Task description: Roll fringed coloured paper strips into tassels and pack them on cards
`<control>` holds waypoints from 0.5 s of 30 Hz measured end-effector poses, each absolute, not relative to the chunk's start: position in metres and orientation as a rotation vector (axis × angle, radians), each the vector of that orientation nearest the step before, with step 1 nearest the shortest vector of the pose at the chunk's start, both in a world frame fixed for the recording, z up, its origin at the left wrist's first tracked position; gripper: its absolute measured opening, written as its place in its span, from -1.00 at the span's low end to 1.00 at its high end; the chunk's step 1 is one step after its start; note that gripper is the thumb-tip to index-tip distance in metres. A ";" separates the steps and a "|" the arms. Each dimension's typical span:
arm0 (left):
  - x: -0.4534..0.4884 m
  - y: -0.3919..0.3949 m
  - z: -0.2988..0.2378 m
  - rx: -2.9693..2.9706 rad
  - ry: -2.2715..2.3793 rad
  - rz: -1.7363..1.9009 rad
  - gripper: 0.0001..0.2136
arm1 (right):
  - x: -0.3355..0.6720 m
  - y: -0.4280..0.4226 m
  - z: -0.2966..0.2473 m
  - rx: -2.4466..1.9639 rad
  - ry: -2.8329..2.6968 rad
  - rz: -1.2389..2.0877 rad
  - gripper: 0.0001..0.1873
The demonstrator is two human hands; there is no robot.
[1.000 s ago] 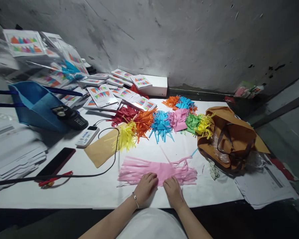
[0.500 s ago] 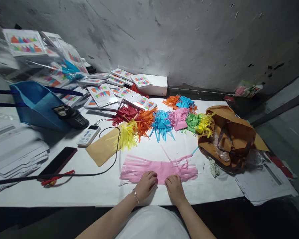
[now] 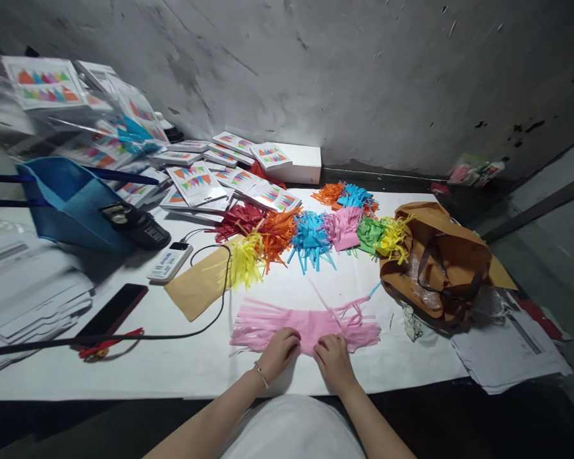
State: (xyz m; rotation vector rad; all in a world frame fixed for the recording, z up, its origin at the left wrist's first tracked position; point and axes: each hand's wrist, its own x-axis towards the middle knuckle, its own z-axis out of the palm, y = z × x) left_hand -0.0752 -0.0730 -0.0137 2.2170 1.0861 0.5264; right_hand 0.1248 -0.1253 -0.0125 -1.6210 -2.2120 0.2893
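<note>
A pink fringed sheet [image 3: 310,322] lies flat on the white table, its cut strips pointing left and right from an uncut middle band. My left hand [image 3: 281,350], with a bracelet at the wrist, has its fingers curled onto the near edge of that band. On the same edge, a little to the right, my right hand [image 3: 333,362] also pinches with bent fingers. A loose pink strip with a light blue end trails over the sheet's right side. Beyond it, a row of fringed bunches includes a blue bunch [image 3: 312,234], a pink bunch [image 3: 344,228] and a yellow bunch [image 3: 245,261].
To the right stands a brown bag [image 3: 440,268] beside papers. On the left are a phone [image 3: 115,312], a white device [image 3: 171,261] with a black cable, a black bottle [image 3: 141,226] and a blue bag [image 3: 71,204]. Printed packs [image 3: 196,182] pile up toward the wall.
Both hands have shifted very slightly along the near edge of the pink sheet, the right one a bit to the left. The edge between them looks slightly more bunched.
</note>
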 end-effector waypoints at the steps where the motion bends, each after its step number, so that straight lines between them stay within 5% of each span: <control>1: -0.075 -0.072 -0.013 2.212 1.089 0.517 -0.84 | 0.124 -0.125 -0.014 -1.626 -2.210 0.287 -0.95; 7: -0.075 -0.074 -0.011 2.207 1.126 0.425 -0.82 | 0.121 -0.118 -0.020 -1.569 -2.265 0.302 -0.75; 15: -0.062 -0.055 -0.012 2.118 1.419 0.202 -0.79 | 0.119 -0.094 -0.022 -1.838 -2.126 0.345 -0.86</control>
